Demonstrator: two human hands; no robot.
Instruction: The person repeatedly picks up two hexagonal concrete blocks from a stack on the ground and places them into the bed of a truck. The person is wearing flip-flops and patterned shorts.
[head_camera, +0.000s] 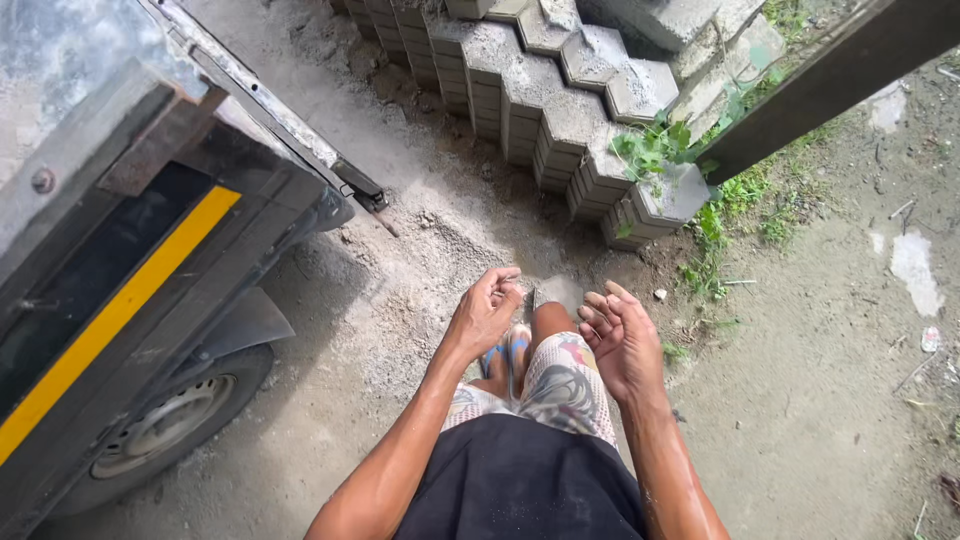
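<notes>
Both hands hang empty in front of the person, above the sandy ground. The left hand (484, 315) has its fingers curled loosely inward, thumb and fingertips near each other but pinching nothing. The right hand (622, 340) is held palm inward with the fingers slightly bent and spread apart, also holding nothing. The two hands are apart, with the person's knee in patterned shorts (562, 378) between and below them, and a blue-strapped sandal (506, 350) showing just under the left hand.

The nearest thing to the hands is the stack of grey zigzag-edged concrete paving blocks (560, 120), which stands on the ground ahead of them, well apart from both. The blocks are piled in upright rows that step diagonally from the top middle of the view down toward the right, and the lowest corner of the stack is the part closest to the right hand. A small green weed (652, 148) grows out of the stack near that lower end, and more grass (735, 195) runs along the ground to its right.

To the left stands a dark metal truck bed with a yellow stripe (120, 300) along its side; what it holds cannot be seen. A rear wheel (165, 425) sits under it near the lower left corner. A dark slanted wooden beam (830, 80) crosses the upper right corner. The pale sandy ground (420, 230) lies loose between truck and blocks.
</notes>
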